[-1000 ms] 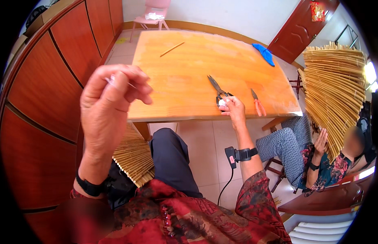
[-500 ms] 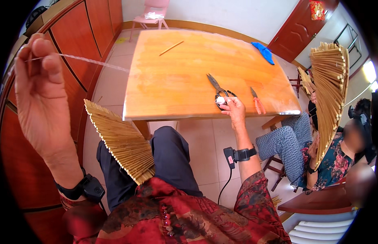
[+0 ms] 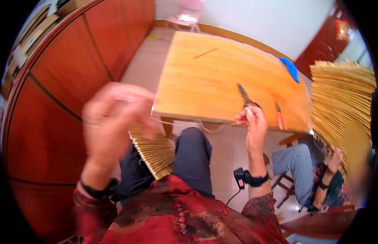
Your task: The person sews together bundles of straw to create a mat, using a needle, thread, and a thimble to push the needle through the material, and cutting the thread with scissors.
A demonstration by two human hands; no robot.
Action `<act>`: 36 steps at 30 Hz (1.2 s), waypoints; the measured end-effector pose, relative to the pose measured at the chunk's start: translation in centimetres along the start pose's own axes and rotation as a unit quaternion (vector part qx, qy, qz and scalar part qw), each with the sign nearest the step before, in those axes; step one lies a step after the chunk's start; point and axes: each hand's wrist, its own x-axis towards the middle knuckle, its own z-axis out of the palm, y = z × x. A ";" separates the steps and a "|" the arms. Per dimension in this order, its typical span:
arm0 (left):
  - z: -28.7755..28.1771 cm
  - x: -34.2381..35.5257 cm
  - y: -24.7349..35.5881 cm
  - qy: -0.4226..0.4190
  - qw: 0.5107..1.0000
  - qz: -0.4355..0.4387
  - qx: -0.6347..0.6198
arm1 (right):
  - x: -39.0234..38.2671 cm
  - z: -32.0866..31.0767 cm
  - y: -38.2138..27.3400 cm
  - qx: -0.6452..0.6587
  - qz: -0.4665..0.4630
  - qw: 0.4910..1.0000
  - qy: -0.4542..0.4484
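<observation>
My left hand (image 3: 116, 122), smeared by motion, is raised left of the table with its fingers curled on a thin white thread. The thread (image 3: 213, 131) sags loosely from it, past the table's near edge, to my right hand (image 3: 255, 120). My right fingers are pinched together over the near edge of the table; the small white thread ball is hidden in or behind them. Black scissors (image 3: 246, 94) lie just beyond, their handles partly covered by that hand. Across my lap rests a woven mat of thin straw-coloured sticks (image 3: 154, 150), partly behind my left hand.
Red-handled pliers (image 3: 281, 118), a thin stick (image 3: 205, 53) and a blue cloth (image 3: 290, 69) lie on the wooden table (image 3: 197, 89). At right, a co-worker's hand (image 3: 334, 160) is near a large stick bundle (image 3: 339, 97). Red cabinets (image 3: 103, 44) line the left.
My left hand has come down and inward from its high reach, and the thread has gone from stretched to slack. My right hand stays near the scissors. The view has swung left.
</observation>
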 end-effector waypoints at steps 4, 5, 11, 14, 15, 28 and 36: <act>1.2 -1.9 -3.4 -0.091 0.991 -0.103 -0.006 | -4.7 6.8 -4.4 0.079 -0.055 0.982 -0.160; 1.2 -2.1 -3.7 -0.107 0.989 -0.104 -0.020 | -5.6 7.8 -5.0 0.076 -0.052 0.982 -0.162; 0.7 -3.0 -4.5 -0.149 0.986 -0.078 -0.012 | -7.8 9.5 -5.3 0.208 0.122 0.931 -0.275; 0.3 -3.4 -4.8 -0.142 0.990 -0.026 -0.005 | -7.6 9.1 -5.2 0.190 0.217 0.906 -0.309; 0.3 -3.5 -4.8 -0.147 0.989 -0.013 -0.025 | -7.7 9.1 -4.9 0.170 0.180 0.915 -0.318; 0.3 -2.7 -2.0 -0.216 0.919 0.301 0.137 | -7.6 9.7 -7.0 0.109 0.029 0.950 -0.291; 5.6 -5.0 0.7 -0.034 0.891 0.435 -0.128 | -7.4 9.8 -10.2 0.332 -0.060 0.811 -0.478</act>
